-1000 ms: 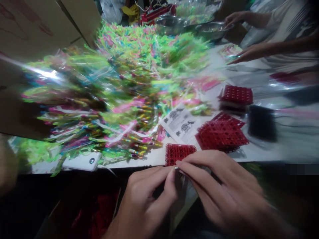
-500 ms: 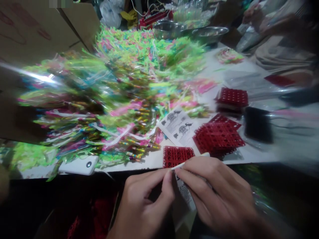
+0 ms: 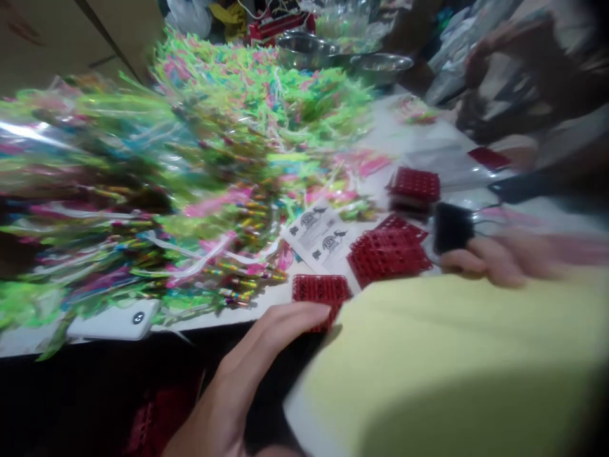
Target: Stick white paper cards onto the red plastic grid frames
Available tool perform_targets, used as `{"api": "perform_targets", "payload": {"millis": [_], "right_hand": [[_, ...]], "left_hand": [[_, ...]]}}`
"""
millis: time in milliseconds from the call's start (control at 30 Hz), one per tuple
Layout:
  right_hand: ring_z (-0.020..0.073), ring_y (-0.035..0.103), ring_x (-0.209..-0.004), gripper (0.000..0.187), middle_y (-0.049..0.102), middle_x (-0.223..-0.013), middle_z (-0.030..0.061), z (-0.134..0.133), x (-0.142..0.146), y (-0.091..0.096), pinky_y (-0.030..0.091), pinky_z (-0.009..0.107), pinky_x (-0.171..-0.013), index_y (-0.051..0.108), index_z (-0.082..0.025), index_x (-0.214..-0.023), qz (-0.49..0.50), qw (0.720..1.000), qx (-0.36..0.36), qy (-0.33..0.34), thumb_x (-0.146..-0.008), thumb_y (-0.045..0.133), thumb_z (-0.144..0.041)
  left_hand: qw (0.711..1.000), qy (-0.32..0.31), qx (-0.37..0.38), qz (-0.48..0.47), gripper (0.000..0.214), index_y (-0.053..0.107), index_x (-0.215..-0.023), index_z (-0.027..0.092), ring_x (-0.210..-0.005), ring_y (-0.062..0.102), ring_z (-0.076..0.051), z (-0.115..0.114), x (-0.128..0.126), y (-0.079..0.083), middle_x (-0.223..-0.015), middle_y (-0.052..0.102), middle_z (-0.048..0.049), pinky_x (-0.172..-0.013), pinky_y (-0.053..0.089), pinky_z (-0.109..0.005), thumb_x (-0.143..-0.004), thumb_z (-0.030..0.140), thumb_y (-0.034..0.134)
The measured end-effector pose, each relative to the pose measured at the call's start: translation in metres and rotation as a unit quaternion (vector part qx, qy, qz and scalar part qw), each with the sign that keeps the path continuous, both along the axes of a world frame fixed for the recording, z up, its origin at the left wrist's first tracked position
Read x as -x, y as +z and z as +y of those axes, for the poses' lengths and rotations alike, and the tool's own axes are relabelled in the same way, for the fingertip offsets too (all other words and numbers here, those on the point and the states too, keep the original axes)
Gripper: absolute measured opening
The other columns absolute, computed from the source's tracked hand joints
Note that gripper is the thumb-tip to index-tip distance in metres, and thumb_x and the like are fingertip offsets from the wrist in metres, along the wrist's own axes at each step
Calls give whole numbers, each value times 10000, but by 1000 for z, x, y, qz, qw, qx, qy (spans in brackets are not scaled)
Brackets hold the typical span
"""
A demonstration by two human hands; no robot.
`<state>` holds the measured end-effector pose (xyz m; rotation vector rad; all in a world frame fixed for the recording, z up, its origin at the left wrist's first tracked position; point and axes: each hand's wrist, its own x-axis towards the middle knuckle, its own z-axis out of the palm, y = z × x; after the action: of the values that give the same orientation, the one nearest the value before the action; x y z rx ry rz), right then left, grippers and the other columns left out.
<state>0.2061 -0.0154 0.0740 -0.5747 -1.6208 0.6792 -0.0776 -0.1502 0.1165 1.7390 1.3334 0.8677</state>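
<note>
Red plastic grid (image 3: 321, 293) sits under the left hand (image 3: 266, 336), its fingers flat together, touching without gripping; right of the grid, a pale yellow sheet (image 3: 442, 362) fills the foreground, and the blurred right hand (image 3: 499, 260) lies open-fingered just beside a black block (image 3: 451, 227).

Tan cardboard cartons (image 3: 114, 32) standing along the far left, beside a white-topped work table (image 3: 394, 136) running across the view. Toward the table's far edge, two steel bowls (image 3: 304, 51), with white plastic bags (image 3: 188, 16) and a red object (image 3: 280, 25) behind, in a cluttered, shadowy corner. Deep shadow below the table's near edge, all under dim indoor light.
</note>
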Motion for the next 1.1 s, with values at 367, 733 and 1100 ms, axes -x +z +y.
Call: {"api": "perform_targets", "payload": {"millis": [367, 733, 1100], "right_hand": [[148, 687, -791, 134, 693, -871, 16, -40, 40, 33, 556, 249, -645, 732, -217, -1014, -7, 993, 108, -45, -990, 672, -100], [191, 749, -989, 257, 797, -1026, 88, -60, 68, 36, 617, 330, -862, 753, -131, -1104, -221, 968, -90, -75, -924, 687, 42], [217, 747, -1101, 314, 807, -1135, 135, -61, 61, 32, 617, 337, -968, 747, -80, -1157, -241, 960, -134, -51, -886, 676, 63]], "left_hand": [[991, 75, 27, -109, 499, 710, -1428, 421, -1287, 729, -271, 11, -23, 1, -1419, 757, -19, -1048, 611, -301, -1003, 666, 617], [946, 178, 127, -240, 239, 830, -804, 239, -632, 581, -101, 28, -42, 7, -666, 654, 24, -592, 484, -141, -973, 390, 753], [958, 173, 111, -199, 283, 804, -791, 215, -581, 560, -92, 25, -42, 5, -626, 661, 32, -558, 457, -144, -999, 386, 714]]}}
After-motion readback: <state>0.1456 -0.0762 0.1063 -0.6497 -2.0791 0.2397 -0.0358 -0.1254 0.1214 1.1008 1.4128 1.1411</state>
